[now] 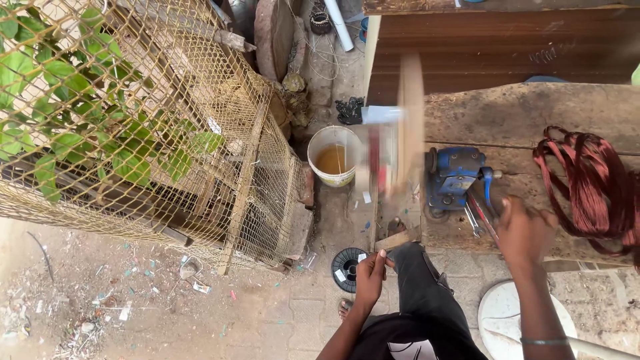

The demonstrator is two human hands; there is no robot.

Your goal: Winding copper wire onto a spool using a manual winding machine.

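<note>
Cranking at the desk [507,113]: our right hand [523,233] has its grip closed round the handle of the blue hand winder [453,177], bolted near the desk edge so the spindle overhangs. Just left of that grip, the wooden former [408,120] shows only as a blur, apparently spinning. Our left hand [369,277] sits low, fingers pinched narrow, seemingly guiding fine wire; the wire itself is too thin to see. Below that grip lies a black spool [347,269] on the floor. Right of the crank grip, a coil of copper wire [590,183] rests on the desk. A yellowish bucket [335,157] stands beyond.
</note>
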